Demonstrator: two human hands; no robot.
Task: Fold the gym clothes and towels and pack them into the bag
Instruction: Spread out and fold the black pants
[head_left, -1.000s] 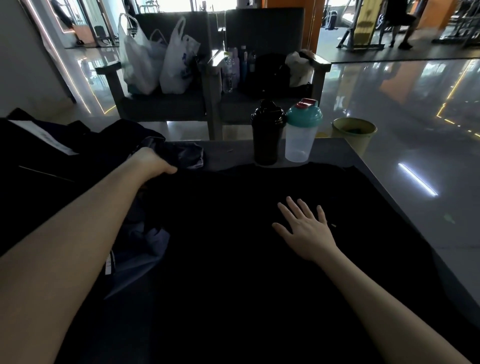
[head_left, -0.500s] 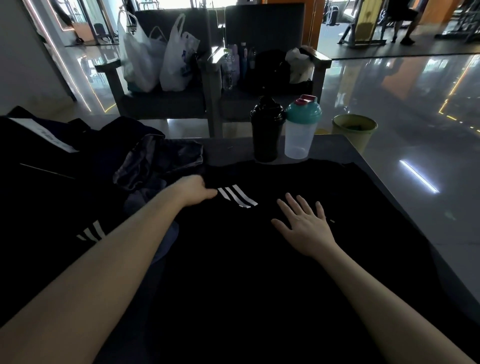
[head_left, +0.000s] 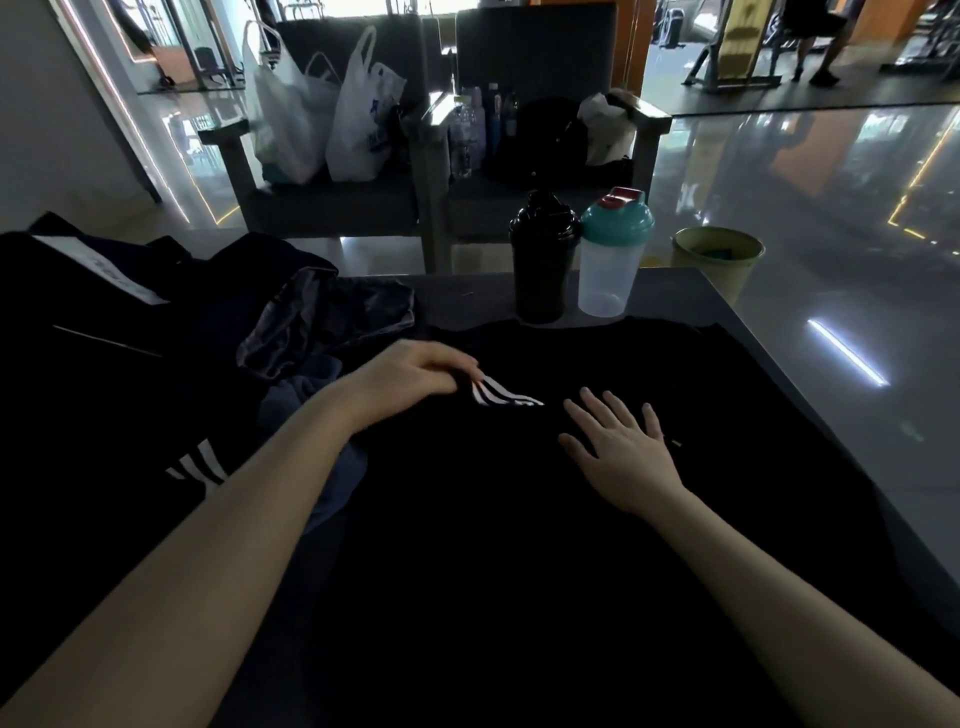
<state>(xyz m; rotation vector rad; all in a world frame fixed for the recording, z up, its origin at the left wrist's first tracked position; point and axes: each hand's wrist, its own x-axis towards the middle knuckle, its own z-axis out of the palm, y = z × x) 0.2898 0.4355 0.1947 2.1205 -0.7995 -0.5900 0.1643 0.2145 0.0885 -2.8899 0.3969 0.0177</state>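
Observation:
A black shirt (head_left: 519, 545) lies spread flat over the table. Its left sleeve with three white stripes (head_left: 506, 397) is folded in over the middle. My left hand (head_left: 415, 371) pinches that sleeve at the stripes. My right hand (head_left: 618, 449) rests flat on the shirt, fingers apart, just right of the stripes. At the far left sits a big black bag (head_left: 93, 332) with a white label. A crumpled pile of grey-blue clothes (head_left: 322, 332) lies between the bag and the shirt.
A black shaker bottle (head_left: 543, 260) and a clear one with a teal lid (head_left: 610, 254) stand at the table's far edge. Behind are two chairs with white plastic bags (head_left: 322, 114) and bottles. A yellow-green bin (head_left: 717, 260) stands on the floor, right of the table.
My left hand left the pile at the far left and pulled the striped sleeve rightwards over the shirt's middle. My right hand stayed flat on the shirt.

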